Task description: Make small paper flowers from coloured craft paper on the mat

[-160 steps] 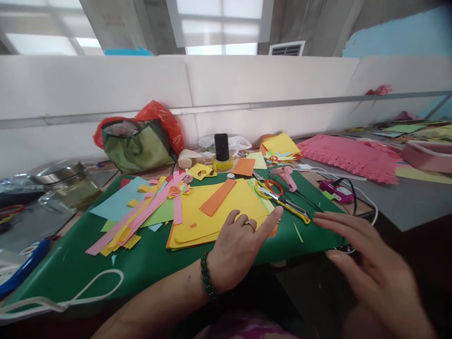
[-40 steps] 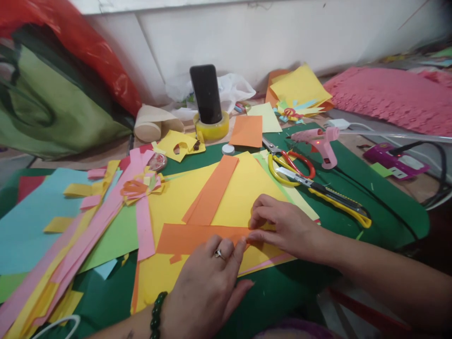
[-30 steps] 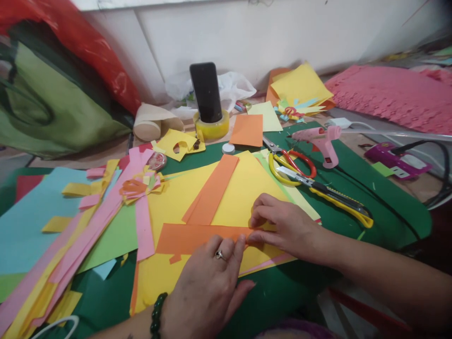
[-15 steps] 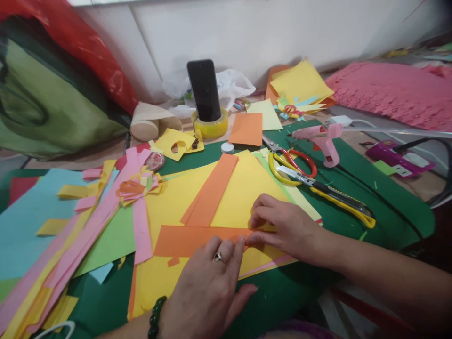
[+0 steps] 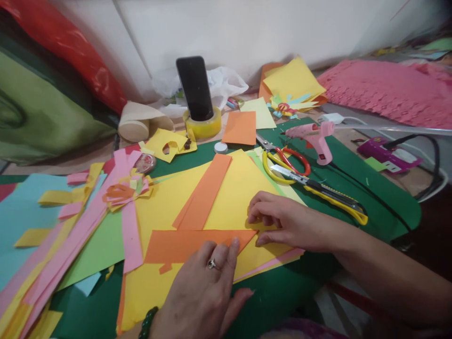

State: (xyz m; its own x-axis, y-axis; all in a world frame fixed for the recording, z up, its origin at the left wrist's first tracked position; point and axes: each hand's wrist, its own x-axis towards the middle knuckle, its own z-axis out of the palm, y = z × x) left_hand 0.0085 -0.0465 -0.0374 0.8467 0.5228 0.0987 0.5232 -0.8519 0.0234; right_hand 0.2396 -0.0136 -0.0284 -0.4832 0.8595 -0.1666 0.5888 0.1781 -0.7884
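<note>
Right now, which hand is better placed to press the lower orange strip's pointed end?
Probably your left hand: its fingertips rest on the lower orange strip near that end. Your right hand seems just off it.

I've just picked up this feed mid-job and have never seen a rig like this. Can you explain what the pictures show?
There is no machine here: you see a person's bare left hand, wearing a ring, and right hand. Every picture comes from one camera worn on that person's head, looking forward and down.

On a green mat lie yellow sheets, with an orange strip in front. The left fingers press on the strip near its right end, which comes to a point and looks folded. The right hand is beside that tip, its thumb and fingers apart, with nothing visibly held.

To the right lie scissors, a utility knife and a pink glue gun.
</note>
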